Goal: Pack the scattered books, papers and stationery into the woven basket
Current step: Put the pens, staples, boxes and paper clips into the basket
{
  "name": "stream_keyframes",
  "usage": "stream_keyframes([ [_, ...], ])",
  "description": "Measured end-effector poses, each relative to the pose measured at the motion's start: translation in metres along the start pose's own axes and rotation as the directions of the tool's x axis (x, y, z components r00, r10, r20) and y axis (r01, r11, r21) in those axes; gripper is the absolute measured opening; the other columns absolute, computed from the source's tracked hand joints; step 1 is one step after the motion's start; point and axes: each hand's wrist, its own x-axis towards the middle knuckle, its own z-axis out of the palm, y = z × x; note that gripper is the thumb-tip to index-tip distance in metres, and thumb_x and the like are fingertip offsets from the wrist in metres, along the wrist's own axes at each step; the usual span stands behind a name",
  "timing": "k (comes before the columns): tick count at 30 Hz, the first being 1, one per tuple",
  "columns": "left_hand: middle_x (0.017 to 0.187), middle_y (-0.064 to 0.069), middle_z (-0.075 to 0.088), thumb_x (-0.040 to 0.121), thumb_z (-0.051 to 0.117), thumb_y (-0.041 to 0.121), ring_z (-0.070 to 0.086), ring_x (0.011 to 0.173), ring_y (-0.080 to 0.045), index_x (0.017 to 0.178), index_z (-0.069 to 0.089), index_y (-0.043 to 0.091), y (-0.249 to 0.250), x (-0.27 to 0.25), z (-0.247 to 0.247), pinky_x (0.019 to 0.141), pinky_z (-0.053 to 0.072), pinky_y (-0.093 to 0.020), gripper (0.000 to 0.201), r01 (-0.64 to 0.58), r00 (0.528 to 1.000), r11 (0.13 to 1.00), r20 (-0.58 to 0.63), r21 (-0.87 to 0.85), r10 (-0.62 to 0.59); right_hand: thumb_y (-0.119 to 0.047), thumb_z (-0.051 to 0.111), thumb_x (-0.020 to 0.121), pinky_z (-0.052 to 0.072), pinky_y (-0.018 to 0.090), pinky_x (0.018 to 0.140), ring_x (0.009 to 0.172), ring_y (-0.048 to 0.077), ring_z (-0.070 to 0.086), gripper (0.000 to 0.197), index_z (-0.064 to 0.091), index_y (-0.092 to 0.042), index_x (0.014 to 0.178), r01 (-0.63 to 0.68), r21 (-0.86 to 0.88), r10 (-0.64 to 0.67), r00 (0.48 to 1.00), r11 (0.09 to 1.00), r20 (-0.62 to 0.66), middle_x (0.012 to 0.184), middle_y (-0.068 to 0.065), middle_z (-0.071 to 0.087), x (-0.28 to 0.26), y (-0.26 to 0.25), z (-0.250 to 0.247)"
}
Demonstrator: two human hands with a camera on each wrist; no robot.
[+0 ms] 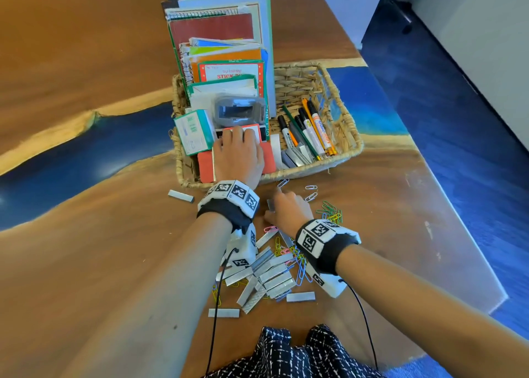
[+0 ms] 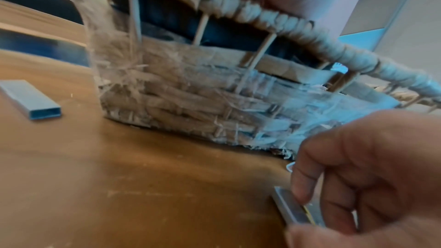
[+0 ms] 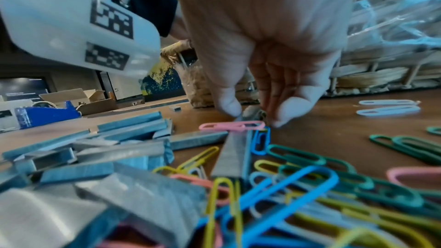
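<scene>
The woven basket (image 1: 347,137) stands mid-table, its front wall (image 2: 190,101) close in the left wrist view. It holds upright notebooks (image 1: 217,34), a teal box (image 1: 193,131) and markers (image 1: 309,128). My left hand (image 1: 240,145) reaches over the rim, and its fingers lie flat on a red pad (image 1: 204,163) inside. Just in front of the basket, my right hand (image 1: 274,208) pinches a silver staple strip (image 2: 286,206) on the wood between thumb and fingers (image 3: 226,108). A heap of staple strips (image 1: 269,271) and coloured paper clips (image 3: 298,186) lies under my wrists.
One staple strip (image 1: 181,196) lies alone left of the basket's front corner. More paper clips (image 1: 332,213) sit right of my right hand. The table edge (image 1: 458,234) drops to blue floor on the right. A blue tape dispenser (image 3: 45,114) and a cardboard box (image 3: 78,99) stand far off.
</scene>
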Motion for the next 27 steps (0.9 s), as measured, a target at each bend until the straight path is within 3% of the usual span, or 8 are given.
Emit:
stream_keyframes([
  [7, 0.121, -0.010, 0.051, 0.098, 0.034, 0.027, 0.044, 0.115, -0.028, 0.117, 0.050, 0.011, 0.000, 0.000, 0.001, 0.094, 0.036, -0.038, 0.030, 0.001, 1.000, 1.000, 0.029, 0.024, -0.001, -0.023, 0.062, 0.087, 0.047, 0.040, 0.086, 0.111, 0.036, 0.055, 0.038, 0.050, -0.004, 0.118, 0.013, -0.153, -0.010, 1.000, 0.988, 0.020, 0.119, 0.016, 0.054, -0.007, 0.003, -0.002],
  [11, 0.120, -0.010, 0.051, 0.098, 0.034, 0.027, 0.044, 0.114, -0.028, 0.116, 0.050, 0.011, -0.001, -0.001, 0.001, 0.094, 0.036, -0.038, 0.029, 0.008, 1.000, 1.000, 0.023, 0.013, -0.008, -0.014, 0.053, 0.090, 0.046, 0.039, 0.082, 0.104, 0.036, 0.057, 0.026, 0.060, -0.008, 0.114, 0.039, 0.007, -0.039, 0.999, 0.999, -0.019, 0.115, 0.013, 0.049, -0.014, 0.011, -0.009],
  [14, 0.120, -0.010, 0.051, 0.098, 0.034, 0.026, 0.044, 0.114, -0.029, 0.115, 0.051, 0.010, 0.000, -0.002, 0.001, 0.094, 0.036, -0.039, 0.029, 0.009, 1.000, 1.000, 0.018, 0.007, -0.009, -0.020, 0.059, 0.088, 0.041, 0.028, 0.073, 0.094, 0.029, 0.058, 0.019, 0.066, -0.008, 0.100, 0.131, 0.138, -0.120, 0.989, 0.982, -0.088, 0.108, 0.010, 0.053, -0.021, 0.019, -0.027],
  [18, 0.122, -0.010, 0.051, 0.099, 0.033, 0.027, 0.044, 0.115, -0.028, 0.116, 0.050, 0.011, 0.000, -0.002, 0.001, 0.095, 0.036, -0.039, 0.030, 0.008, 1.000, 1.000, 0.009, 0.018, -0.008, -0.012, 0.060, 0.083, 0.048, 0.031, 0.086, 0.091, 0.021, 0.062, 0.012, 0.068, -0.005, 0.088, 0.175, 0.236, -0.160, 0.984, 0.956, -0.081, 0.095, 0.008, 0.067, -0.032, 0.024, -0.058],
  [21, 0.115, -0.011, 0.054, 0.097, 0.036, 0.026, 0.048, 0.110, -0.029, 0.111, 0.053, 0.010, 0.001, -0.002, 0.004, 0.092, 0.039, -0.040, 0.027, 0.007, 1.000, 1.000, -0.019, 0.009, -0.007, -0.008, 0.062, 0.081, 0.050, 0.029, 0.081, 0.082, 0.019, 0.062, 0.007, 0.066, -0.002, 0.082, 0.158, 0.389, -0.122, 0.986, 0.907, -0.116, 0.084, 0.007, 0.068, -0.033, 0.025, -0.082],
  [24, 0.098, -0.012, 0.061, 0.089, 0.052, 0.021, 0.057, 0.095, -0.031, 0.096, 0.059, 0.008, 0.001, -0.002, 0.007, 0.080, 0.046, -0.039, 0.016, 0.021, 0.997, 0.999, -0.072, 0.033, -0.019, -0.007, 0.063, 0.079, 0.055, 0.035, 0.077, 0.074, 0.022, 0.066, 0.011, 0.059, -0.011, 0.071, 0.154, 0.551, 0.000, 0.963, 0.820, -0.270, 0.074, 0.009, 0.067, -0.020, 0.029, -0.112],
  [27, 0.091, -0.012, 0.063, 0.085, 0.059, 0.019, 0.059, 0.088, -0.032, 0.091, 0.061, 0.009, 0.002, -0.001, 0.010, 0.077, 0.048, -0.038, 0.012, 0.043, 0.996, 0.998, -0.080, 0.045, -0.040, -0.007, 0.062, 0.081, 0.056, 0.034, 0.076, 0.070, 0.018, 0.065, 0.015, 0.054, -0.013, 0.070, 0.094, 0.544, 0.141, 0.916, 0.834, -0.375, 0.069, 0.007, 0.065, 0.012, 0.043, -0.133],
])
